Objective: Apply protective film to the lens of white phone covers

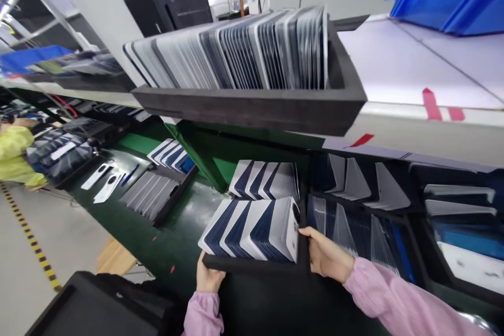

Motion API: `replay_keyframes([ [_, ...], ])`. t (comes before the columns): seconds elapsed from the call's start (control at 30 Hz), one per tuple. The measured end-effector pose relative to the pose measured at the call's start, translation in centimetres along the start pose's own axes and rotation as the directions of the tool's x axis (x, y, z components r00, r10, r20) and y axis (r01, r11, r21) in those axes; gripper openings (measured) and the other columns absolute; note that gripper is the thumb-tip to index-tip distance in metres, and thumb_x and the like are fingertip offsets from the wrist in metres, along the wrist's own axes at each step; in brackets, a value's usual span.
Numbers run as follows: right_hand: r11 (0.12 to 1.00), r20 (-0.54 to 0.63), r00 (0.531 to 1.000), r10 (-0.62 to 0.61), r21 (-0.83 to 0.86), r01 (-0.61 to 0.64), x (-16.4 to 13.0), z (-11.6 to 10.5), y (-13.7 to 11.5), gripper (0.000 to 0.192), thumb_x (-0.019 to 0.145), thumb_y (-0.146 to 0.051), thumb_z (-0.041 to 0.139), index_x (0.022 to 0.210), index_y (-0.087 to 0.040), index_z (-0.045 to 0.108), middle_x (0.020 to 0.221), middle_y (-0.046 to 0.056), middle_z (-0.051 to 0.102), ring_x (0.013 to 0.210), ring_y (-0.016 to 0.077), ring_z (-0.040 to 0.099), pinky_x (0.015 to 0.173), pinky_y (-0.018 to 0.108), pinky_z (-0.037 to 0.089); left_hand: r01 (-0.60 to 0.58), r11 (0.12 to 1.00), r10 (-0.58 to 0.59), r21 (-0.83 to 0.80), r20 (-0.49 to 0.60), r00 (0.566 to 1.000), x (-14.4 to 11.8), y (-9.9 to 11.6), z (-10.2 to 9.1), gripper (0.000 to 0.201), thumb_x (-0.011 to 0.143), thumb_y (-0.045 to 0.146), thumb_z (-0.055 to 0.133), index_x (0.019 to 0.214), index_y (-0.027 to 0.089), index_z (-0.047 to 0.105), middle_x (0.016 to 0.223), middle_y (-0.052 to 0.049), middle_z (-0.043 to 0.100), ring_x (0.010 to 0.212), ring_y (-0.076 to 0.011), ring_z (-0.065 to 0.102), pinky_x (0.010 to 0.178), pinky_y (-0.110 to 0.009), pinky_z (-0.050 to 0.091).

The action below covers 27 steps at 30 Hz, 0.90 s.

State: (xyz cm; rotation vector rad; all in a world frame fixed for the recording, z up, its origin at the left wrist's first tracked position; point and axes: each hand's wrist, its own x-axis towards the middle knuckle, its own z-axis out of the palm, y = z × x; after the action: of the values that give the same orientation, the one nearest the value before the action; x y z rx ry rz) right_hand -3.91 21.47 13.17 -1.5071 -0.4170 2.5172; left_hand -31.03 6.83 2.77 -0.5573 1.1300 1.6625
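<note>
A black tray (252, 266) carries rows of thin white and dark-blue panels (271, 228) standing on edge and leaning. At its front left corner, my left hand (210, 275) is closed on the edge, the fingers partly hidden beneath. My right hand (328, 257) grips the tray's right side, with its index finger near the end panel, which has a black oval and small holes. Behind these rows, a second group of similar panels (264, 179) stands close by.
A shelf above bears a long black tray (252, 107) packed with panels. More trays of dark and clear panels (350, 226) lie to the right. Left are a tray of grey panels (151, 194), two white pieces (108, 187) and a yellow-sleeved person (18, 155). A black box (98, 307) stands front left.
</note>
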Motion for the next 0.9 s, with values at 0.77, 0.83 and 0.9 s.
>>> replay_keyframes([
  [0.77, 0.835, -0.424, 0.72, -0.55, -0.254, 0.488, 4.3, 1.5, -6.6, 0.039, 0.064, -0.002, 0.061, 0.099, -0.017, 0.065, 0.063, -0.005, 0.064, 0.051, 0.0109, 0.053, 0.044, 0.019, 0.038, -0.137, 0.99, 0.137, -0.024, 0.343, 0.929, -3.6, -0.7, 5.2, 0.063, 0.052, 0.004, 0.059, 0.11, 0.027, 0.065, 0.098, -0.001, 0.073, 0.087, -0.0188, 0.069, 0.08, -0.03, 0.054],
  [0.83, 0.803, -0.412, 0.69, -0.595, -0.265, 0.534, 4.0, 0.8, -7.6, 0.05, 0.055, 0.004, 0.055, 0.097, -0.018, 0.067, 0.051, -0.008, 0.058, 0.043, 0.0099, 0.046, 0.04, 0.019, 0.03, -0.202, 0.979, 0.186, 0.004, 0.367, 0.911, -3.7, -1.1, 6.1, 0.06, 0.052, 0.007, 0.06, 0.108, 0.028, 0.066, 0.099, -0.002, 0.072, 0.087, -0.019, 0.068, 0.08, -0.03, 0.054],
  [0.9, 0.784, -0.401, 0.674, -0.62, -0.273, 0.558, 4.0, 0.4, -8.6, 0.053, 0.055, 0.006, 0.054, 0.1, -0.018, 0.066, 0.05, -0.009, 0.057, 0.042, 0.009, 0.043, 0.04, 0.019, 0.03, -0.26, 0.965, 0.229, 0.029, 0.385, 0.894, -3.2, -1.1, 7.2, 0.059, 0.052, 0.01, 0.06, 0.108, 0.028, 0.066, 0.097, -0.002, 0.072, 0.085, -0.0194, 0.068, 0.078, -0.031, 0.054],
])
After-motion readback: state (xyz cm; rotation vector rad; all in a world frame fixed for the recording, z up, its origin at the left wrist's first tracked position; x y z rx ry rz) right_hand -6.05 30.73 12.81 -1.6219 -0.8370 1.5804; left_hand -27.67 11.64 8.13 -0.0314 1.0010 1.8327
